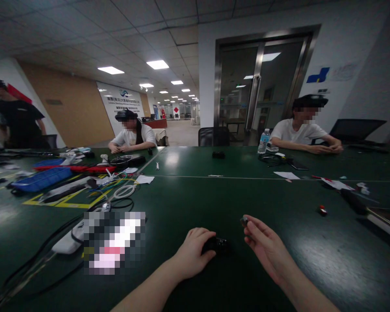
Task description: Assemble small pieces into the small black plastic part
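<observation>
On the dark green table (188,199), my left hand (195,251) is closed round a small black block-like object (220,243). The far end of that object sticks out past my fingers, and its exact kind is too dark to make out. My right hand (266,242) is raised just to the right, apart from the left. Between its thumb and fingertips it pinches a small grey piece (244,220), which looks like metal.
To the left lie a white power strip (66,240), a blurred-out bright screen (117,242), coiled cables (124,191) and a blue tray (43,178). A small red-orange item (322,211) lies to the right. A water bottle (264,141) stands near one of two people seated across the table.
</observation>
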A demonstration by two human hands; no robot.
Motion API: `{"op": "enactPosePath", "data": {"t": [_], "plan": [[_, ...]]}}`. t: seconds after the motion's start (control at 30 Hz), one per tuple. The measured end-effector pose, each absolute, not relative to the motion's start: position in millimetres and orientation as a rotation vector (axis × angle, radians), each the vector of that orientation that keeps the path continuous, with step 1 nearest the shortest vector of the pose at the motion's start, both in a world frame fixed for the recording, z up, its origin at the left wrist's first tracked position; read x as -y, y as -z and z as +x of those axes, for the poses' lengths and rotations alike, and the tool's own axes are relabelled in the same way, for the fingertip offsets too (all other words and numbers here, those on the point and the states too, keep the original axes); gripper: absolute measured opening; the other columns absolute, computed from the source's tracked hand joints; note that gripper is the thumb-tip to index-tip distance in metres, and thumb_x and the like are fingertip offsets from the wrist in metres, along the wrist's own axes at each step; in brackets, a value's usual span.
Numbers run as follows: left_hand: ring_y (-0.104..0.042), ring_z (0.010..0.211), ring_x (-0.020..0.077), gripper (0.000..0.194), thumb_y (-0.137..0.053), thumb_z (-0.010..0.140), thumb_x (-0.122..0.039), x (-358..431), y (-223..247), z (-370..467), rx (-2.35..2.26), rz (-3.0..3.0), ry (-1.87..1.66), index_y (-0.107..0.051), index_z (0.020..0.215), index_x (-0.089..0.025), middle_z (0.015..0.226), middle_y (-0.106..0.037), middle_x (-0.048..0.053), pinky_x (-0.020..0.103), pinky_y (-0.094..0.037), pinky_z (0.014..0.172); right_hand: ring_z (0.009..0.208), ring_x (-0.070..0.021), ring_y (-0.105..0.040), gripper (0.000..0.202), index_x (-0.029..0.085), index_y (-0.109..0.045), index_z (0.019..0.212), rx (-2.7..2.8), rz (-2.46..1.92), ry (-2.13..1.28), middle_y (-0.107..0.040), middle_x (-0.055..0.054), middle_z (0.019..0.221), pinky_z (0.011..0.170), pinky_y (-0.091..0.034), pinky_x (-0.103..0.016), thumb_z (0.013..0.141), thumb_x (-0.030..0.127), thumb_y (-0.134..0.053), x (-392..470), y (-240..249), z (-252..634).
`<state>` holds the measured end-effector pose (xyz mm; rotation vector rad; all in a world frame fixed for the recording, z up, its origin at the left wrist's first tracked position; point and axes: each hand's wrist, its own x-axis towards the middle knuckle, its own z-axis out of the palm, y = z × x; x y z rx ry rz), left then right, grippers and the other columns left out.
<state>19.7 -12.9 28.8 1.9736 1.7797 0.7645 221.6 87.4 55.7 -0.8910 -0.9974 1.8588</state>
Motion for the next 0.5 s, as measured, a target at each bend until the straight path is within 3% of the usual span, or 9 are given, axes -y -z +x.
{"op": "enactPosePath", "data": {"t": [0.27, 0.5], "plan": [[-0.044, 0.113, 0.0242, 0.044, -0.061, 0.079, -0.025, 13, -28, 20, -1.789, 1.980, -0.768, -0.050, 0.122, -0.025, 0.118, -0.053, 0.005, 0.041, -0.032, 0.099, 0.084, -0.0196, -0.056, 0.040, 0.027, -0.068, 0.099, 1.231, -0.917, -1.775, -0.065, -0.002, 0.093, 0.073, -0.046, -0.033, 0.063, 0.043, -0.076, -85, -43, 218], [-0.043, 0.113, 0.0249, 0.044, -0.059, 0.079, -0.025, 13, -29, 19, -1.780, 1.971, -0.769, -0.050, 0.122, -0.024, 0.119, -0.052, 0.006, 0.041, -0.032, 0.099, 0.089, -0.0222, -0.059, 0.044, 0.025, -0.067, 0.101, 1.387, -0.960, -1.693, -0.066, -0.004, 0.098, 0.074, -0.047, -0.033, 0.062, 0.045, -0.075, -81, -42, 214]]}}
